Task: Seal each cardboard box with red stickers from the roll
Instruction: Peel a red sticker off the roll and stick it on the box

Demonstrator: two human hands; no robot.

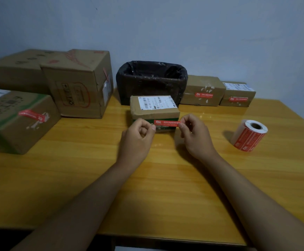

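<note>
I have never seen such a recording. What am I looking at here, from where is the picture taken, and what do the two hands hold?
There is no machine: a person wears a camera on the head, looking forward and down, so you see their own bare arms. The left hand and right hand each pinch one end of a red sticker, stretched in front of a small cardboard box on the wooden table. The sticker roll stands to the right. Two boxes at the back right and one at the left already carry red stickers. A black-lined bin stands behind the small box.
</note>
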